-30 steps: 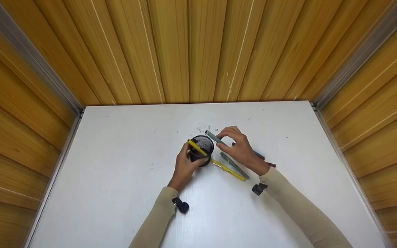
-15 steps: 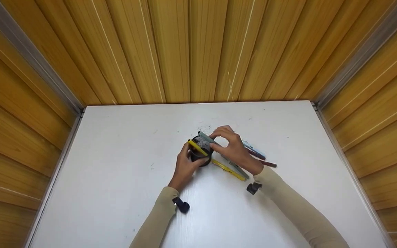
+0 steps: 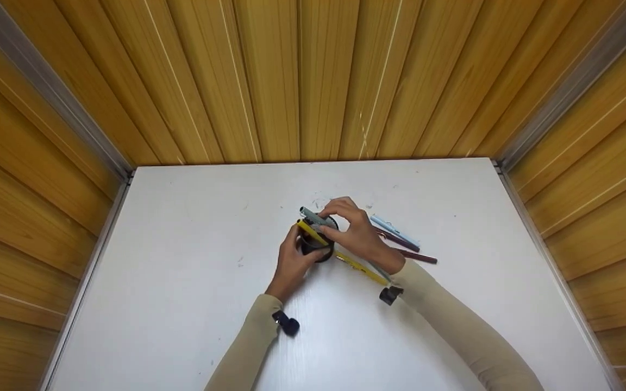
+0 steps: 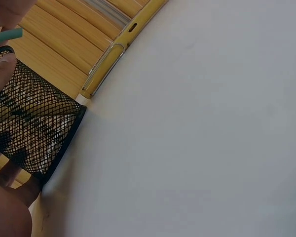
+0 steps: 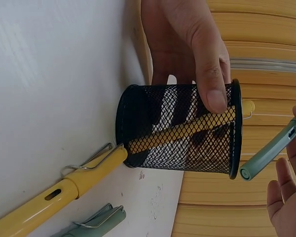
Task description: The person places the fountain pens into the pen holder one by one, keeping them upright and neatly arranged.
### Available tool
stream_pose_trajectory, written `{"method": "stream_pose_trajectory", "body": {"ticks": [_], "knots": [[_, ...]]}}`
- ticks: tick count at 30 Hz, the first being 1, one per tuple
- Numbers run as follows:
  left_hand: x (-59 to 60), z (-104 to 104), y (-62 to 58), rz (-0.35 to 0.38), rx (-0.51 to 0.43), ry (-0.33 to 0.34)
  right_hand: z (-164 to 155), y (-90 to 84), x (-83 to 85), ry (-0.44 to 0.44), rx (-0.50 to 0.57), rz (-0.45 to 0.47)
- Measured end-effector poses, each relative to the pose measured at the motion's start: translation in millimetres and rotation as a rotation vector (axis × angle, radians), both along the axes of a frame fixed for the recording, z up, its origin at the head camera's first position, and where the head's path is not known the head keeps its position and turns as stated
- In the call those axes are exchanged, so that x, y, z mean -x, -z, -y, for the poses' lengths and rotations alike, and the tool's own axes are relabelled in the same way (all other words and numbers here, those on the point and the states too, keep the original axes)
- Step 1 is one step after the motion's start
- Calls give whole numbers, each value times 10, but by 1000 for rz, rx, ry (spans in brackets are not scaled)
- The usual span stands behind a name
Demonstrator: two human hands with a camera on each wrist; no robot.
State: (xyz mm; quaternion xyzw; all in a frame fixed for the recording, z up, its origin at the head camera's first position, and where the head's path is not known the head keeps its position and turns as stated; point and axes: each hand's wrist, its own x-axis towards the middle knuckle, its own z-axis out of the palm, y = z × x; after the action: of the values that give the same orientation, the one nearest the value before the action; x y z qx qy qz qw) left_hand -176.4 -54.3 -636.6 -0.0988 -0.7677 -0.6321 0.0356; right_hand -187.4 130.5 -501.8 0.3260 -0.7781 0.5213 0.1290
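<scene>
A white desk (image 3: 182, 304) fills the lower part of the head view, closed in on three sides by walls of yellow wooden boards (image 3: 313, 76). Near the middle of the desk stands a black mesh pen cup (image 3: 317, 243), upright on its base; the right wrist view shows its wire wall (image 5: 182, 129) clearly, with a yellow pen (image 5: 187, 129) leaning slantwise inside it, the top end just past the rim.

The left hand (image 3: 293, 260) wraps round the cup from the near-left side. Its grip is closed on the cup: the thumb (image 5: 209, 74) lies pressed along the mesh up to the rim, and the fingers curl round the far side.

The right hand (image 3: 357, 234) is at the cup's rim from the right. Its grip is a narrow pinch of fingertips (image 5: 286, 182) on a grey-green pen (image 5: 271, 150), held aslant with one end just above and beside the rim of the cup, not yet inside it.

On the desk just to the right of the cup lies a second yellow pen (image 3: 362, 269), one end touching the foot of the cup in the right wrist view; another grey-green pen (image 5: 96, 224) with a wire clip lies just beside it. Further right, well apart from the cup, rest a dark maroon pen (image 3: 416, 256) and a pale blue pen (image 3: 394, 228), lying near each other.
</scene>
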Motion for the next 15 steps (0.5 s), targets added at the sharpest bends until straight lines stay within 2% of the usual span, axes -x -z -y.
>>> {"method": "stream_pose_trajectory", "body": {"ticks": [15], "knots": [[9, -6, -4, 4, -13, -2, 144, -37, 22, -34, 28, 64]]}}
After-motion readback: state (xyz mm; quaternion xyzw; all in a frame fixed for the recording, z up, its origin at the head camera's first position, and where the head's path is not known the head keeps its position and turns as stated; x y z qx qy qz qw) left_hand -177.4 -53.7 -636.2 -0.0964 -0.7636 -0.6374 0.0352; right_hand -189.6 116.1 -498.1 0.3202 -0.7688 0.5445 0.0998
